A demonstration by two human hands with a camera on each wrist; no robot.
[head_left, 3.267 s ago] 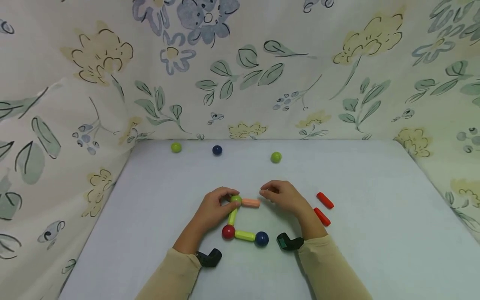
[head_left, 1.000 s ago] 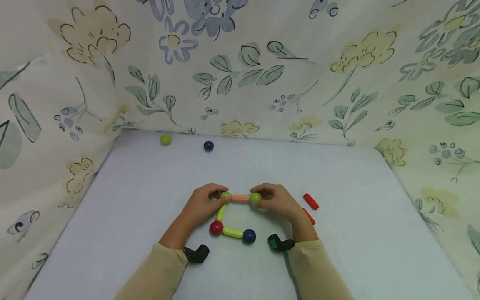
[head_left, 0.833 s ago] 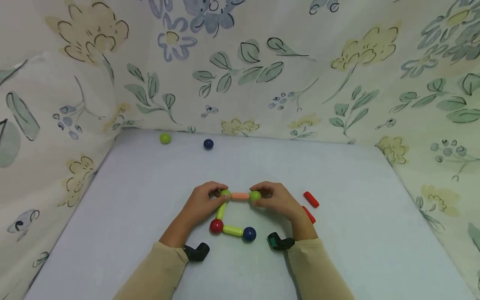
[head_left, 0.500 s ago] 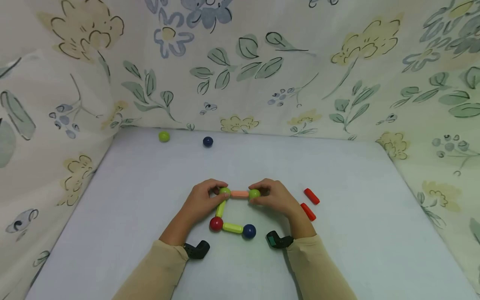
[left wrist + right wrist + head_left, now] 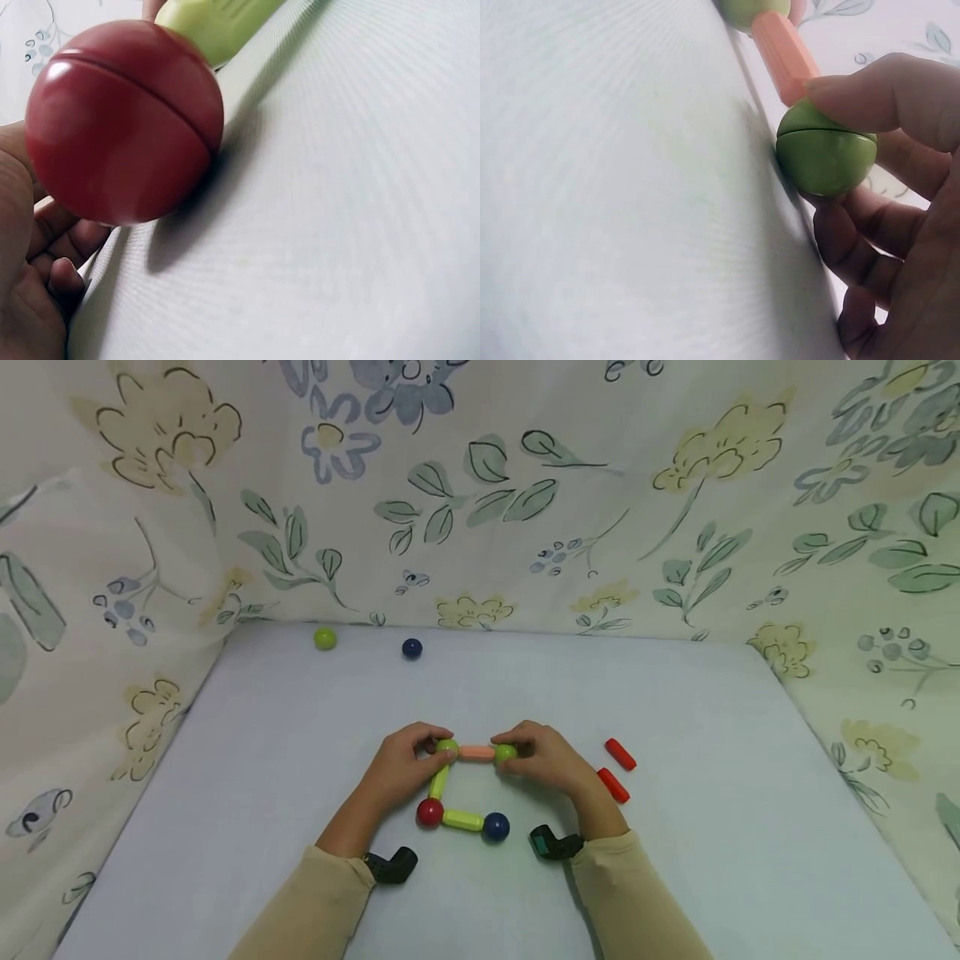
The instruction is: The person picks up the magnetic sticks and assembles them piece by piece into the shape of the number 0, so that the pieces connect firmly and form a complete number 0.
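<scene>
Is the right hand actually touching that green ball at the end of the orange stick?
Touching. The right wrist view shows the right hand with fingers pinching the green ball.

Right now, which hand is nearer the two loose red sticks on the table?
Right. The right hand sits just beside the two loose red sticks; the left hand is beyond the ball-and-stick frame.

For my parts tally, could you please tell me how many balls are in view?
6. Green ball and blue ball by the far wall; two green, one at the left hand, one in the right hand; red and blue nearer. Hands may hide more.
</scene>
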